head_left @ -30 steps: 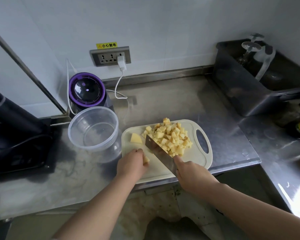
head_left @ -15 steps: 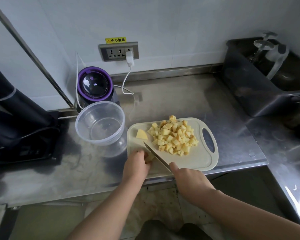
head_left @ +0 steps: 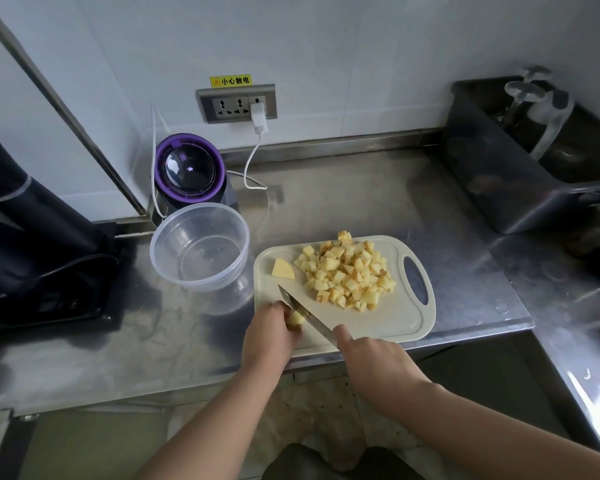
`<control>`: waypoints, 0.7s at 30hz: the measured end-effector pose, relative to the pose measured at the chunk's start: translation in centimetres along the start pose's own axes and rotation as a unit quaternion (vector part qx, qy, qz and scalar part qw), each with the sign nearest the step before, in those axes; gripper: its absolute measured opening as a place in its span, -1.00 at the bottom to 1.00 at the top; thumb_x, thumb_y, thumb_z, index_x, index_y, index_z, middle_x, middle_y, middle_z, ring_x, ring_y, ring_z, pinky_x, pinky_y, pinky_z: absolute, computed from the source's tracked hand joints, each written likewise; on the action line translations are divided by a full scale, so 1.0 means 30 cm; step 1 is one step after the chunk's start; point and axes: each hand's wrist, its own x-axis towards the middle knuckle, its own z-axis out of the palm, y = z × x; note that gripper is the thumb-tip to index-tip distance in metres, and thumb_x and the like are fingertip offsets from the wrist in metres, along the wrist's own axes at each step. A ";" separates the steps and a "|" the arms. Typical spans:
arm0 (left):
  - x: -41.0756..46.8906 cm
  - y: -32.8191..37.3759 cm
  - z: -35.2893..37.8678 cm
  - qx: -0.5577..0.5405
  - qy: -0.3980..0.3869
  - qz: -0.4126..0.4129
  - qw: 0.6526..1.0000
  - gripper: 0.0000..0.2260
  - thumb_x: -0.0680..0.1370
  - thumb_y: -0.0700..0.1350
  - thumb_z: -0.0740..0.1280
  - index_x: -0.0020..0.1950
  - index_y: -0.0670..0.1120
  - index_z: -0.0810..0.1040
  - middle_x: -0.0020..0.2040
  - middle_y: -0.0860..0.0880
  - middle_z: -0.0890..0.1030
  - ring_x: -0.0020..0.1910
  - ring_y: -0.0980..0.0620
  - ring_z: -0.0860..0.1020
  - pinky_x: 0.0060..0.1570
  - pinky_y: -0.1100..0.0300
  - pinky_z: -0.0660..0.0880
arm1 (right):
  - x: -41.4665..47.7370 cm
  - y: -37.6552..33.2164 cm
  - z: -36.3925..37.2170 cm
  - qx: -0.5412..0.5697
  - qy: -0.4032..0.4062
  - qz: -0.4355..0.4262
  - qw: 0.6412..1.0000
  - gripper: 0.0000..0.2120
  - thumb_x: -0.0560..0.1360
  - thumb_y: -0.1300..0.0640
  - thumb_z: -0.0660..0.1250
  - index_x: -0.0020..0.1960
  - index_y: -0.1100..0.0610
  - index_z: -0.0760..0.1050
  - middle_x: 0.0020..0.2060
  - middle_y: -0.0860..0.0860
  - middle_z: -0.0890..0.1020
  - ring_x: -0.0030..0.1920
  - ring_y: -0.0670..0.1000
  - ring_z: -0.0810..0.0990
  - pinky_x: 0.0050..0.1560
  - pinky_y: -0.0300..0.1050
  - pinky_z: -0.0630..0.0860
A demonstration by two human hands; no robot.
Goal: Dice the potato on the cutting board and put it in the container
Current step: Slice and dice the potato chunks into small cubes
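Potato piece [head_left: 296, 318] sits at the near left corner of the cutting board [head_left: 388, 323], pinned under the curled fingers [head_left: 279, 308] of the left hand [head_left: 267, 341], the knife [head_left: 305, 315] blade against its right side. The right hand [head_left: 371, 358] is clamped round the knife handle. A diced pile [head_left: 347, 271] covers the board's far middle, a wedge [head_left: 283, 269] left of it. The clear container [head_left: 200, 247] stands on the steel bench [head_left: 343, 195] just beside the board's left edge. The board's near edge lies close to the bench edge; bare steel runs right to a dark tub [head_left: 499, 174].
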 end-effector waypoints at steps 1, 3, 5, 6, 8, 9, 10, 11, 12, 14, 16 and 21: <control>0.000 0.001 0.000 0.002 0.001 -0.001 1.000 -0.83 0.53 -0.06 0.33 0.10 -0.03 0.57 0.04 0.00 0.59 0.04 -0.04 0.57 -0.06 0.15 0.50 | 0.000 -0.002 0.003 -0.001 -0.001 0.000 1.000 -0.51 0.59 0.31 0.16 0.44 0.07 0.09 -0.32 -0.01 0.40 -0.37 -0.06 0.39 -0.42 -0.21 0.32; 0.000 0.002 -0.002 0.001 0.002 -0.003 1.000 -0.84 0.53 -0.09 0.33 0.09 -0.04 0.57 0.03 -0.02 0.61 0.04 -0.06 0.58 -0.06 0.14 0.49 | 0.000 -0.007 0.004 0.000 -0.004 0.002 1.000 -0.50 0.59 0.31 0.17 0.45 0.07 0.08 -0.33 -0.01 0.39 -0.38 -0.08 0.37 -0.43 -0.23 0.30; -0.001 0.002 -0.003 -0.001 0.004 -0.003 1.000 -0.84 0.53 -0.11 0.33 0.09 -0.05 0.57 0.03 -0.03 0.62 0.05 -0.08 0.58 -0.05 0.13 0.49 | 0.002 -0.005 0.005 0.002 -0.005 0.002 1.000 -0.49 0.60 0.30 0.17 0.46 0.07 0.07 -0.33 -0.01 0.39 -0.38 -0.08 0.38 -0.42 -0.23 0.31; 0.000 0.002 -0.003 0.000 0.004 -0.002 1.000 -0.84 0.53 -0.11 0.33 0.09 -0.05 0.57 0.03 -0.03 0.62 0.05 -0.08 0.59 -0.05 0.13 0.49 | 0.004 -0.003 0.007 0.005 -0.005 0.002 1.000 -0.49 0.60 0.30 0.17 0.47 0.07 0.07 -0.32 0.00 0.40 -0.37 -0.07 0.39 -0.41 -0.23 0.32; 0.002 0.002 -0.001 0.002 0.004 0.000 1.000 -0.84 0.53 -0.11 0.32 0.09 -0.04 0.57 0.02 -0.02 0.62 0.04 -0.07 0.59 -0.06 0.14 0.49 | 0.006 -0.003 0.008 0.005 -0.008 0.002 1.000 -0.50 0.60 0.29 0.17 0.47 0.06 0.08 -0.32 0.00 0.41 -0.36 -0.07 0.40 -0.40 -0.23 0.34; 0.003 0.001 0.001 0.001 0.005 0.001 1.000 -0.85 0.53 -0.11 0.32 0.09 -0.04 0.57 0.02 -0.02 0.63 0.03 -0.07 0.59 -0.08 0.15 0.48 | 0.006 -0.004 0.007 0.005 -0.011 0.001 1.000 -0.50 0.60 0.29 0.18 0.47 0.07 0.08 -0.32 -0.01 0.41 -0.36 -0.08 0.40 -0.40 -0.23 0.34; 0.005 0.000 0.003 0.001 0.006 0.003 1.000 -0.85 0.53 -0.11 0.32 0.09 -0.04 0.57 0.02 -0.02 0.63 0.03 -0.07 0.59 -0.09 0.16 0.48 | 0.008 -0.004 0.008 0.004 -0.013 0.001 1.000 -0.50 0.61 0.28 0.18 0.47 0.07 0.08 -0.31 -0.01 0.41 -0.36 -0.08 0.41 -0.39 -0.23 0.35; 0.007 0.001 0.004 0.001 0.007 0.005 1.000 -0.85 0.53 -0.11 0.32 0.08 -0.04 0.57 0.01 -0.02 0.62 0.02 -0.07 0.59 -0.11 0.17 0.47 | 0.009 -0.004 0.008 0.001 -0.015 -0.001 1.000 -0.50 0.61 0.28 0.18 0.47 0.07 0.08 -0.31 -0.01 0.41 -0.34 -0.07 0.42 -0.37 -0.22 0.37; 0.007 0.001 0.004 0.004 0.008 0.007 1.000 -0.85 0.53 -0.11 0.32 0.08 -0.05 0.57 0.01 -0.02 0.62 0.02 -0.07 0.59 -0.12 0.18 0.46 | 0.013 -0.005 0.010 -0.005 -0.018 -0.004 1.000 -0.50 0.61 0.28 0.19 0.46 0.08 0.08 -0.31 -0.02 0.40 -0.33 -0.07 0.43 -0.35 -0.22 0.39; 0.008 0.000 0.005 0.007 0.011 0.012 1.000 -0.86 0.52 -0.14 0.31 0.06 -0.07 0.56 0.00 -0.02 0.61 0.00 -0.06 0.59 -0.14 0.19 0.45 | 0.019 -0.005 0.014 -0.013 -0.025 -0.008 1.000 -0.51 0.61 0.27 0.20 0.45 0.09 0.08 -0.31 -0.03 0.38 -0.33 -0.09 0.42 -0.37 -0.26 0.37; 0.009 -0.002 0.006 0.007 0.015 0.017 1.000 -0.86 0.50 -0.15 0.32 0.05 -0.07 0.55 -0.03 0.00 0.60 -0.03 -0.03 0.59 -0.17 0.21 0.44 | 0.025 -0.002 0.017 -0.001 -0.032 -0.002 0.999 -0.52 0.61 0.24 0.21 0.45 0.07 0.09 -0.30 -0.04 0.39 -0.35 -0.11 0.42 -0.39 -0.29 0.37; 0.002 -0.013 0.008 0.003 0.013 0.035 0.999 -0.84 0.51 -0.09 0.36 0.08 -0.03 0.57 0.01 0.04 0.62 -0.01 0.03 0.60 -0.08 0.21 0.53 | 0.025 0.023 0.005 0.040 -0.028 0.014 0.999 -0.63 0.61 0.24 0.20 0.35 0.03 0.18 -0.25 -0.04 0.44 -0.28 -0.10 0.49 -0.33 -0.30 0.42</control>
